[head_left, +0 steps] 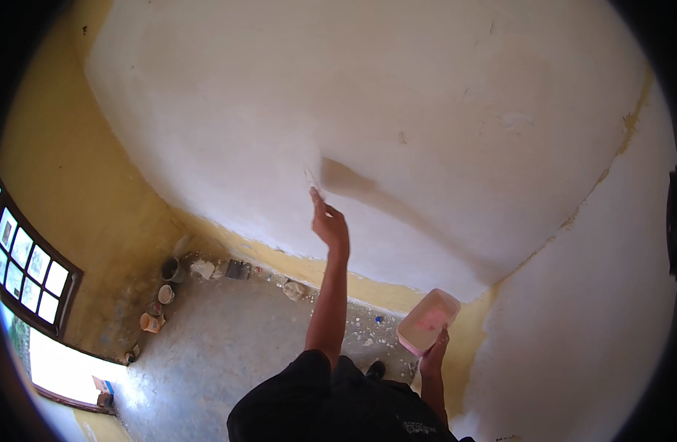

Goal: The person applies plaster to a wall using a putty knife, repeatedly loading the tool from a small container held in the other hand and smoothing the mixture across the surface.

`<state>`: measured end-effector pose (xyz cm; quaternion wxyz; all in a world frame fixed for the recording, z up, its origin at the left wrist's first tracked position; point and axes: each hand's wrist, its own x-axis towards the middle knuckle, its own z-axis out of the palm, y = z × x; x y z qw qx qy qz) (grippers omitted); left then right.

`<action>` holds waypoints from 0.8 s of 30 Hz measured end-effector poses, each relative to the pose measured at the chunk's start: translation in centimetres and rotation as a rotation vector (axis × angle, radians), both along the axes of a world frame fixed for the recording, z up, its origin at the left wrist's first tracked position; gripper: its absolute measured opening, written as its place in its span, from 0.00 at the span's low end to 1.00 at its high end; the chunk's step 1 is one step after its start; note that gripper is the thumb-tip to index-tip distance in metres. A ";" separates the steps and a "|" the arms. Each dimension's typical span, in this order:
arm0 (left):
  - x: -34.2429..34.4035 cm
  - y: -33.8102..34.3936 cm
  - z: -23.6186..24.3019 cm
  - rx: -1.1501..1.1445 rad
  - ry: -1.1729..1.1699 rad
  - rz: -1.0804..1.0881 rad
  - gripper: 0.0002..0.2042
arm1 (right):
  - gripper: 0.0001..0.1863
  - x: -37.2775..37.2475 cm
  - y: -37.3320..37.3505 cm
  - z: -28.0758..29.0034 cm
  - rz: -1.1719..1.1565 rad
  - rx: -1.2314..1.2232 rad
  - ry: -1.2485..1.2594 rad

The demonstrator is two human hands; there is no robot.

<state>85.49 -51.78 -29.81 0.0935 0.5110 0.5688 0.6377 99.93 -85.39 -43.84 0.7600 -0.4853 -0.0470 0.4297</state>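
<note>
My left hand is raised to the whitish, skim-coated wall, its fingers closed on a putty knife. Only the thin, pale blade of the knife shows, seen nearly edge-on against the wall; its handle is hidden in my fingers. Lower and to the right, my right hand grips a rectangular pink plastic tub by its near end, with the thumb over the rim. The tub is tilted, and pale, pinkish material shows inside it. A shadow of my arm falls across the wall right of the knife.
The concrete floor has white crumbs scattered along the wall's foot. Several containers, among them a dark bucket and an orange tub, stand by the yellow wall. A window is at left. A corner runs down the right side.
</note>
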 end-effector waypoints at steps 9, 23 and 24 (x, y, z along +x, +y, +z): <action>8.1 -10.1 -18.2 0.036 0.459 -0.385 0.28 | 0.26 -0.5 -0.6 -0.2 -0.018 -0.093 -0.003; -0.7 4.0 1.0 -0.180 -0.401 -0.182 0.11 | 0.26 -0.5 -0.4 -1.2 0.001 -0.039 -0.022; 0.1 4.2 1.8 -0.080 -0.318 -0.156 0.11 | 0.26 -0.7 -0.1 -0.8 -0.004 -0.035 -0.013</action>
